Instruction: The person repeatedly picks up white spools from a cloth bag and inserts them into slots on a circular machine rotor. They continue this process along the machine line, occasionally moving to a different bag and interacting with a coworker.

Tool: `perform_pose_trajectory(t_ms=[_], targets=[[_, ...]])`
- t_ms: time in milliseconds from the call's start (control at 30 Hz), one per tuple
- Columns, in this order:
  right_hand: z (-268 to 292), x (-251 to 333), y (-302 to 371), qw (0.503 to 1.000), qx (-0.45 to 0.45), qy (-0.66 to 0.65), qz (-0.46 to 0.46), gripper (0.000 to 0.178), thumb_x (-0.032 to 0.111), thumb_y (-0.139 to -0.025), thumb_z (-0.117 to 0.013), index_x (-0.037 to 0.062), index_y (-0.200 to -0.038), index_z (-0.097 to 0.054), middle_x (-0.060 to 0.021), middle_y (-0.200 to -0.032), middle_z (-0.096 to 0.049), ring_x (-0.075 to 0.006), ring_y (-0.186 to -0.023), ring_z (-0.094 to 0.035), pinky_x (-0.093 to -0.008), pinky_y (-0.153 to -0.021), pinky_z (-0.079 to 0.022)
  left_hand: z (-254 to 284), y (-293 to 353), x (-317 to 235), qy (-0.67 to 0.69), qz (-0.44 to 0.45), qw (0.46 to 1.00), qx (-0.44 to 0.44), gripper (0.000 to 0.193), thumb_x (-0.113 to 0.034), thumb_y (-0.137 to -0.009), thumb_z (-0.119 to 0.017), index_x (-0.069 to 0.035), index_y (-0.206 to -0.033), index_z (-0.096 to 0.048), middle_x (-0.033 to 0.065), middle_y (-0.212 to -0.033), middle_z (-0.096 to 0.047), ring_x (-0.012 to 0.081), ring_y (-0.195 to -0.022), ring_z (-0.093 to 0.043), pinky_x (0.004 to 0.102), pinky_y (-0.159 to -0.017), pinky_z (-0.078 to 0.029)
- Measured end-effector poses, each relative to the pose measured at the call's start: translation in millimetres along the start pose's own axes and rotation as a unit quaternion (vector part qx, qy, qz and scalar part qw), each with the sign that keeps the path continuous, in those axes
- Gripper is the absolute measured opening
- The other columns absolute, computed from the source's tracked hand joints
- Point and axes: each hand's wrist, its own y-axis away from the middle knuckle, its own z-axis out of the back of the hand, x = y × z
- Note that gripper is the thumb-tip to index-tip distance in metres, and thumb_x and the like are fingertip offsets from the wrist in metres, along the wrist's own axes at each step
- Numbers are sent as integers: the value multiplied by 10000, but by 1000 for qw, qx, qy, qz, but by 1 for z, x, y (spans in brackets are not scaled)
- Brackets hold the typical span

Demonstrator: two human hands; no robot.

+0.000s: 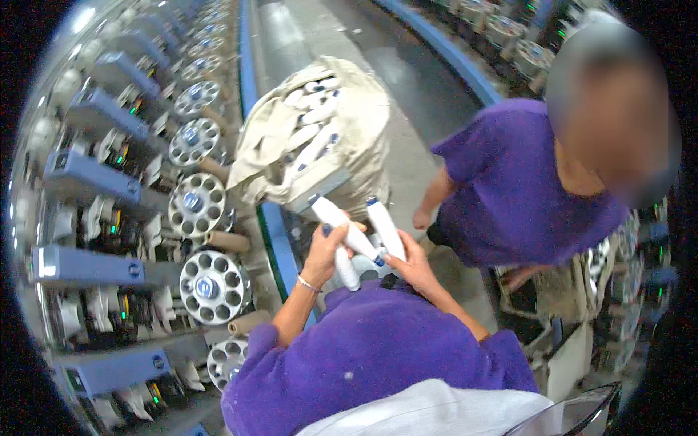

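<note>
My left hand (pixel 320 256) is closed around white yarn bobbins with blue ends. One yarn bobbin (pixel 340 220) slants up from its fingers toward the sack, and a second bobbin (pixel 346 269) points down below them. Close beside it, my right hand (pixel 416 267) grips another white bobbin (pixel 385 229), which stands nearly upright with its blue tip away from me. The lower tip of the slanted bobbin comes near the right thumb. Just beyond both hands, a cream cloth sack (pixel 367 120) lies open with several similar bobbins (pixel 314 138) in it.
Along the left runs a winding machine with blue housings (pixel 91 267) and round grey bobbin magazines (pixel 211 287). Brown tubes (pixel 249 322) jut out beside them. A co-worker in a purple shirt (pixel 523 182) stands close on the right. Another machine row with a blue rail (pixel 443 43) lines the aisle.
</note>
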Motion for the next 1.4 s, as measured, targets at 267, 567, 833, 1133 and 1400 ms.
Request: perform_pose_trajectory(t_ms=[267,567,833,1133,1400], targets=[[-6,-1,10,998,-14,1,60,619,179,-818,-708,-18,-1338,-436,-135,-1214,-561,-219,-1134,-531,-326,-978,-403,-15,-3,6,-103,0,993,-48,361,-274,-934,-580,-32,-1189,-502,122,-886,-671,153,-669,-625,275,-500,-495],[2,18,19,992,10,-128,-10,554,254,-953,-545,48,-1425,-340,-39,-913,-604,-56,-561,-509,-205,-469,-422,-17,-7,-7,-37,24,985,168,395,-408,-921,-565,-44,-1064,-514,114,-1184,-573,128,-775,-594,247,-536,-490],[14,49,7,986,101,-123,-51,452,455,-1002,-380,76,-1221,-494,24,-634,-515,-31,-393,-403,-188,-335,-323,-27,-19,-24,-146,-15,952,268,591,-564,-841,-609,-34,-1094,-546,90,-1144,-539,118,-830,-565,243,-619,-469],[40,84,11,981,121,-47,-142,276,296,-953,-554,62,-809,-576,69,-560,-400,-29,-431,-326,-215,-388,-235,-25,-48,-63,-104,-82,981,144,473,-520,-946,-472,-66,-1059,-537,132,-1111,-600,152,-765,-609,264,-514,-488],[46,63,23,968,-64,-122,209,304,241,-1010,-439,35,-806,-532,-53,-906,-536,-137,-782,-551,-273,-735,-449,-18,-45,-64,-59,-64,991,104,460,-512,-947,-483,-74,-1065,-562,88,-995,-623,135,-679,-601,256,-514,-498]])
